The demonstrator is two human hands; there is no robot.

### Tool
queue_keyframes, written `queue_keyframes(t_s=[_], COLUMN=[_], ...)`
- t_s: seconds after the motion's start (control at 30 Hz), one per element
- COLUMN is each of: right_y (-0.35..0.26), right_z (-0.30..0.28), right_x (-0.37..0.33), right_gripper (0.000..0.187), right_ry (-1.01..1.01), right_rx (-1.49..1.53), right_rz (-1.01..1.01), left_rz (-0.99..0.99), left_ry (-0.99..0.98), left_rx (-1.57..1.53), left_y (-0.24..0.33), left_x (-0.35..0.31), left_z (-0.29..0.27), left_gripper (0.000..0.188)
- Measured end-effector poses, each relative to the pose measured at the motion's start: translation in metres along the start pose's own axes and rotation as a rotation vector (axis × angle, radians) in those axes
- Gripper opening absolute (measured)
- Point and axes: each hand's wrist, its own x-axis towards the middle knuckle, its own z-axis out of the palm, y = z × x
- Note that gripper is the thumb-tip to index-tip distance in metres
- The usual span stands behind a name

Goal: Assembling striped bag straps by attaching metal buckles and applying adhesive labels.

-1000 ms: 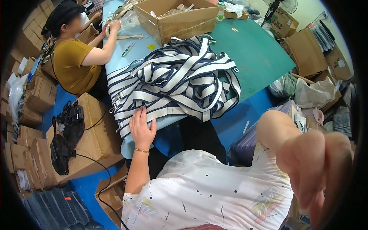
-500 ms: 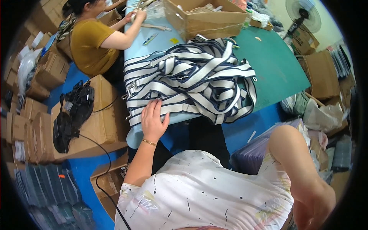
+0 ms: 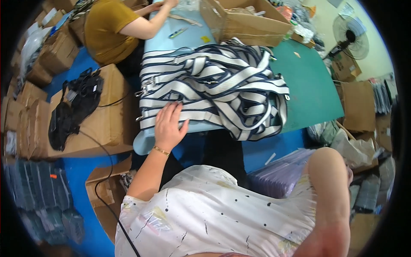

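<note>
At far left we see black straps lying on a box. Our left hand rests flat, fingers spread, on the near edge of the striped straps, gripping nothing. The straps are heaped on the table, in front of an open carton. Our right arm bends at lower right; its hand is out of view.

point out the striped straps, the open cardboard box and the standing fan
striped straps [image 3: 214, 90], head view, middle of the pile
open cardboard box [image 3: 252, 26], head view, its near side wall
standing fan [image 3: 351, 32], head view, centre of the round grille
</note>
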Motion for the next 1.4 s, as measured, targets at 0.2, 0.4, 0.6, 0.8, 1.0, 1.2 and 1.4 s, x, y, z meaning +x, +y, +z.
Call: queue_keyframes(t_s=[0.2, 0.4, 0.6, 0.8, 1.0, 1.2, 1.4], right_y=[-0.059, -0.271, -0.35, -0.281, -0.235, -0.205, -0.192], right_z=[-0.018, -0.149, -0.103, -0.045, -0.024, 0.009, -0.003], right_x=[-0.125, -0.262, -0.225, -0.208, -0.247, -0.32, -0.328], right_gripper=[0.025, 0.051, 0.077, 0.04, 0.021, 0.023, 0.024], right_ry=[-0.264, -0.454, 0.041, 0.362, -0.133, -0.317, -0.969], right_rx=[-0.257, -0.578, -0.182, 0.254, 0.122, -0.084, -0.312], right_rz=[0.891, 2.416, 3.015, 2.983, 2.796, 2.536, 2.261], left_rz=[-0.006, 0.066, 0.072, 0.032, -0.02, 0.044, -0.055], left_ry=[-0.022, -0.034, -0.057, -0.087, -0.153, -0.189, -0.252], left_rx=[0.009, 0.001, -0.011, -0.007, -0.09, 0.081, 0.04], left_y=[-0.01, -0.004, -0.004, -0.012, -0.011, -0.019, -0.027], left_x=[-0.011, -0.006, -0.005, -0.007, -0.001, 0.03, 0.041], left_z=[-0.002, 0.002, -0.004, 0.001, -0.008, 0.004, 0.016], left_gripper=[0.052, 0.059, 0.061, 0.06, 0.062, 0.073, 0.073])
